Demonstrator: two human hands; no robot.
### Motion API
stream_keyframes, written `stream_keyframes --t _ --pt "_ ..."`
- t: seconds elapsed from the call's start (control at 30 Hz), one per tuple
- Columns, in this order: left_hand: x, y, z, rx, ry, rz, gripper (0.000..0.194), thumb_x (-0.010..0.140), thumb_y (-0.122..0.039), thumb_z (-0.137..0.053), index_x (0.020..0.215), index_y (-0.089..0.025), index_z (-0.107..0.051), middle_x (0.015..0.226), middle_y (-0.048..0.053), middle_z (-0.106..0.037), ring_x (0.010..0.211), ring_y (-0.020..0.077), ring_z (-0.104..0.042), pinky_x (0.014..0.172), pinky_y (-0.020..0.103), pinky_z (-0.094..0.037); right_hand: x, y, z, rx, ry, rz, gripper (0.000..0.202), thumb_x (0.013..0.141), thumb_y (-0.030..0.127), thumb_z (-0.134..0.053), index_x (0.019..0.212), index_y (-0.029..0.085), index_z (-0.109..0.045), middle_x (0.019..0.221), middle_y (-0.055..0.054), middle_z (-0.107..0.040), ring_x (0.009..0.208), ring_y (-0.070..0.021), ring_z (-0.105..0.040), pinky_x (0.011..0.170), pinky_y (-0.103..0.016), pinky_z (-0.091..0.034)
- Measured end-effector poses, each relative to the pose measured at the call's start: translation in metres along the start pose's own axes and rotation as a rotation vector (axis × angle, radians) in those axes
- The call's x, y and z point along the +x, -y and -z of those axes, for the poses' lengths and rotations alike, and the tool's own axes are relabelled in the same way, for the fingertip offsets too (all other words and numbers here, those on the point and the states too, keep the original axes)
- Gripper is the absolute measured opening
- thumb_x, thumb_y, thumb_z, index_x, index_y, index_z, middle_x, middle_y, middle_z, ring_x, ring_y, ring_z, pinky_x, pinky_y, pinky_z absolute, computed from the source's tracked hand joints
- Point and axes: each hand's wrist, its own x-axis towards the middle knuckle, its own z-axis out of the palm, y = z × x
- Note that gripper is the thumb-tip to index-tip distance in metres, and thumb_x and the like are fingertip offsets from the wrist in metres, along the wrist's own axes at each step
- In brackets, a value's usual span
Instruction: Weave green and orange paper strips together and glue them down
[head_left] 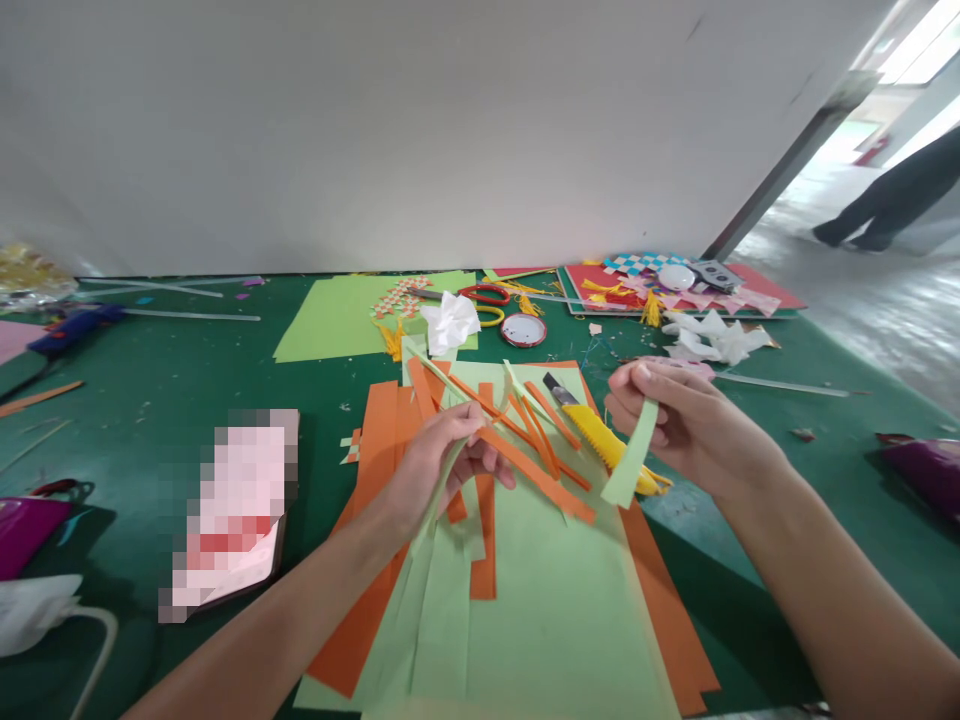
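Note:
My left hand (457, 455) pinches an orange paper strip (536, 475) and a light green strip (442, 490) over the middle of the papers. To the right, my right hand (675, 415) is closed on a short light green strip (634, 455) that hangs from its fingers. Below both hands lie light green sheets (555, 610) on top of orange paper (667, 610). Several loose orange strips (532, 430) lie between the hands. A yellow utility knife (604, 435) rests beside them, partly behind the strip in my right hand.
A phone (244, 510) lies at left, near a white cable (109, 630). Behind the papers are scissors (487, 295), crumpled tissue (450, 323), a round tin (523, 330) and a red folder (772, 290). A glue gun (75, 328) is far left. A person's legs (892, 195) show at upper right.

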Motion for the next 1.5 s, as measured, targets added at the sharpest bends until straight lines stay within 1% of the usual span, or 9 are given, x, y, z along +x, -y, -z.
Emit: stream_keyframes --t 0.13,0.23,0.37,0.57,0.9,1.13,1.2,1.37,1.5 --pt "-0.001 0.003 0.002 0.047 0.054 0.006 0.023 0.091 -0.022 -0.041 0.068 -0.019 -0.042 0.061 -0.002 -0.054 0.059 0.0146 -0.064 0.065 0.026 -0.048 -0.002 -0.005 -0.010 -0.006 0.039 -0.067 0.022 0.085 0.036 -0.064 0.080 0.015 -0.069 0.057 0.005 -0.033 0.050 -0.0073 -0.027 0.042 -0.022 -0.017" --pt "-0.002 0.005 0.003 0.060 0.066 0.001 0.023 0.092 -0.020 -0.039 0.069 -0.019 -0.042 0.062 -0.002 -0.054 0.059 0.0150 -0.064 0.066 0.028 -0.049 -0.003 -0.008 -0.015 0.023 0.074 -0.107 0.023 0.085 0.037 -0.065 0.077 0.015 -0.069 0.055 0.005 -0.033 0.048 -0.0062 -0.027 0.042 -0.021 -0.017" --pt "-0.001 0.005 0.004 0.074 0.068 0.000 0.024 0.093 -0.020 -0.037 0.069 -0.019 -0.042 0.062 -0.002 -0.054 0.060 0.0147 -0.064 0.066 0.027 -0.049 -0.003 -0.010 -0.013 0.104 0.116 -0.129 0.023 0.085 0.038 -0.064 0.080 0.016 -0.069 0.055 0.006 -0.029 0.046 -0.0054 -0.027 0.041 -0.021 -0.014" --pt "0.000 0.005 0.004 0.064 0.066 0.000 0.024 0.092 -0.020 -0.039 0.068 -0.019 -0.042 0.061 -0.002 -0.054 0.059 0.0134 -0.064 0.064 0.025 -0.048 -0.001 -0.011 -0.006 0.195 0.127 -0.137 0.021 0.085 0.036 -0.065 0.081 0.016 -0.068 0.055 0.006 -0.029 0.045 -0.0047 -0.027 0.041 -0.021 -0.013" --pt "0.000 0.005 0.004 0.057 0.078 -0.009 0.024 0.092 -0.021 -0.039 0.068 -0.019 -0.042 0.062 -0.002 -0.054 0.058 0.0147 -0.065 0.065 0.027 -0.049 -0.001 -0.012 -0.012 0.123 0.105 -0.152 0.023 0.085 0.038 -0.065 0.080 0.016 -0.068 0.055 0.006 -0.029 0.046 -0.0055 -0.028 0.041 -0.021 -0.014" --pt "0.000 0.004 0.005 0.030 0.077 -0.019 0.023 0.092 -0.022 -0.038 0.070 -0.019 -0.042 0.062 -0.002 -0.052 0.059 0.0141 -0.064 0.061 0.025 -0.047 -0.003 -0.013 -0.019 0.040 0.100 -0.137 0.024 0.087 0.035 -0.062 0.077 0.014 -0.068 0.056 0.006 -0.031 0.048 -0.0061 -0.022 0.040 -0.021 -0.015" --pt "-0.001 0.004 0.004 0.034 0.074 -0.018 0.023 0.092 -0.021 -0.038 0.069 -0.019 -0.042 0.062 -0.002 -0.052 0.060 0.0139 -0.063 0.061 0.025 -0.046 -0.003 -0.014 -0.020 0.046 0.108 -0.133 0.024 0.087 0.036 -0.063 0.080 0.014 -0.070 0.056 0.006 -0.031 0.048 -0.0059 -0.022 0.040 -0.020 -0.016" --pt "-0.002 0.004 0.001 0.130 0.067 -0.016 0.024 0.093 -0.022 -0.042 0.069 -0.018 -0.043 0.062 -0.002 -0.055 0.061 0.0133 -0.065 0.065 0.025 -0.048 -0.004 -0.016 -0.023 0.049 0.120 -0.153 0.024 0.084 0.039 -0.067 0.083 0.016 -0.072 0.057 0.006 -0.033 0.049 -0.0054 -0.027 0.041 -0.019 -0.020" --pt "-0.003 0.005 -0.003 0.239 0.074 -0.034 0.021 0.092 -0.021 -0.045 0.071 -0.018 -0.046 0.065 -0.003 -0.057 0.063 0.0123 -0.065 0.067 0.025 -0.049 -0.006 -0.019 -0.029 -0.020 0.118 -0.189 0.025 0.082 0.040 -0.068 0.083 0.016 -0.073 0.060 0.005 -0.038 0.049 -0.0043 -0.029 0.042 -0.020 -0.022"
